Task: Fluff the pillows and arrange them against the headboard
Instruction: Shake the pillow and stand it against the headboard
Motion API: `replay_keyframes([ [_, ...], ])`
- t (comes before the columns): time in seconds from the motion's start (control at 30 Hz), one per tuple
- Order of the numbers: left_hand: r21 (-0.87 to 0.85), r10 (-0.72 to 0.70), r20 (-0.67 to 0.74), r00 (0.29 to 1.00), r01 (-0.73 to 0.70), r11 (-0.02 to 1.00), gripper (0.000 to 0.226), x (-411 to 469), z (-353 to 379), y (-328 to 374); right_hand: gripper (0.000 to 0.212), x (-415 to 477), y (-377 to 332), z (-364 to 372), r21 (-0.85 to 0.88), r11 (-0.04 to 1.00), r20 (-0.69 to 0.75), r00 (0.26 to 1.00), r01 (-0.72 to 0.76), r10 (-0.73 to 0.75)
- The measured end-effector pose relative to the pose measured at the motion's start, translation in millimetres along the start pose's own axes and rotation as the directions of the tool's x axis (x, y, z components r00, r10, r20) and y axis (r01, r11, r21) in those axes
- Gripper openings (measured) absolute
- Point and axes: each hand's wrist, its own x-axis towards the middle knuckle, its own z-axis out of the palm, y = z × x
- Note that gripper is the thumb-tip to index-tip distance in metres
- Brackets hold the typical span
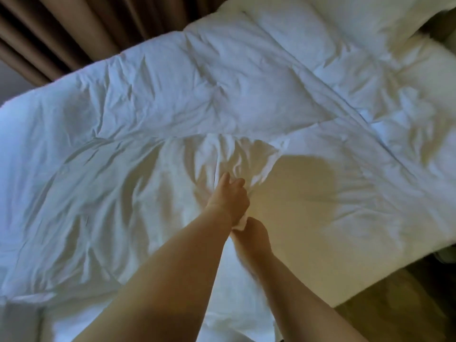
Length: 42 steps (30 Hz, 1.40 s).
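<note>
**White pillow held up over a rumpled bed**

A large white pillow (118, 193) fills the lower left and middle of the view. Its cotton case is soft, limp and deeply creased, with folds fanning out from one bunched point near the centre right. That gathered edge is pinched together, so the fabric puckers there and spreads wide and loose toward the left. The pillow hangs or lies above the white bedding; which one cannot be told. A second white pillow (370, 18) lies at the top right corner of the bed, plump and smoother, partly cut off by the frame edge.
</note>
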Motion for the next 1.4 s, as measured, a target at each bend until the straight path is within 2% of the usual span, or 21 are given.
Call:
replay_keyframes([
  [0.1, -0.113, -0.106, -0.145, 0.984, 0.090, 0.989, 0.026, -6.4, -40.6, -26.2, 0.025, -8.5, -40.0, -36.5, -0.075, 0.990, -0.136, 0.983, 0.117, -0.126],
  [0.2, -0.213, -0.235, -0.302, 0.924, 0.175, 0.961, 0.024, -16.6, -103.0, -60.1, 0.030, -21.1, -86.4, -88.8, -0.116, 0.970, -0.244, 0.941, 0.213, -0.236],
  [0.3, -0.336, -0.373, -0.441, 0.817, 0.235, 0.912, 0.023, -32.4, -167.4, -79.0, 0.026, -44.6, -129.4, -151.5, -0.278, 0.924, -0.332, 0.876, 0.265, -0.351],
  [0.4, -0.467, -0.499, -0.548, 0.672, 0.250, 0.848, 0.020, -51.9, -229.5, -82.1, 0.022, -76.7, -157.9, -212.2, -0.405, 0.864, -0.391, 0.797, 0.300, -0.460],
  [0.5, -0.561, -0.568, -0.623, 0.538, 0.199, 0.803, 0.017, -70.6, -284.3, -75.5, 0.021, -114.6, -170.1, -263.0, -0.519, 0.786, -0.452, 0.673, 0.335, -0.585],
  [0.63, -0.626, -0.627, -0.708, 0.324, 0.120, 0.770, 0.010, -91.1, -350.8, -61.4, 0.015, -162.9, -174.3, -325.7, -0.685, 0.643, -0.475, 0.459, 0.343, -0.751],
  [0.8, -0.641, -0.632, -0.752, 0.186, 0.017, 0.767, 0.011, -115.7, -420.7, -28.6, 0.007, -206.0, -164.9, -399.7, -0.852, 0.446, -0.401, 0.206, 0.276, -0.893],
  [0.9, -0.628, -0.625, -0.777, 0.083, -0.029, 0.777, 0.010, -126.7, -459.7, 2.0, 0.006, -230.1, -147.3, -446.2, -0.901, 0.355, -0.339, 0.106, 0.247, -0.935],
  [1.0, -0.637, -0.639, -0.769, 0.022, -0.109, 0.763, 0.031, -132.9, -486.1, 41.3, 0.015, -249.3, -123.2, -488.0, -0.919, 0.309, -0.313, 0.021, 0.244, -0.949],
  [1.03, -0.646, -0.647, -0.762, 0.033, -0.120, 0.754, 0.035, -132.5, -491.4, 55.0, 0.016, -255.6, -114.0, -499.7, -0.918, 0.302, -0.306, 0.026, 0.256, -0.952],
  [1.1, -0.670, -0.660, -0.742, 0.113, -0.119, 0.733, 0.028, -130.8, -501.4, 83.3, 0.013, -266.2, -95.0, -518.1, -0.902, 0.320, -0.305, 0.098, 0.291, -0.947],
  [1.17, -0.718, -0.683, -0.691, 0.238, -0.113, 0.687, 0.024, -123.0, -507.3, 109.9, 0.016, -267.8, -72.1, -533.8, -0.870, 0.355, -0.307, 0.187, 0.343, -0.933],
  [1.23, -0.773, -0.688, -0.622, 0.374, -0.155, 0.615, 0.020, -110.3, -505.0, 133.4, 0.018, -262.5, -47.0, -542.6, -0.850, 0.376, -0.302, 0.243, 0.369, -0.922],
  [1.3, -0.811, -0.663, -0.574, 0.479, -0.221, 0.542, 0.009, -94.8, -499.2, 158.9, 0.009, -252.7, -17.4, -549.8, -0.839, 0.403, -0.297, 0.314, 0.366, -0.902],
  [1.4, -0.810, -0.598, -0.575, 0.559, -0.281, 0.515, 0.021, -75.8, -490.0, 185.8, 0.010, -234.7, 23.7, -559.6, -0.816, 0.458, -0.307, 0.408, 0.352, -0.860],
])
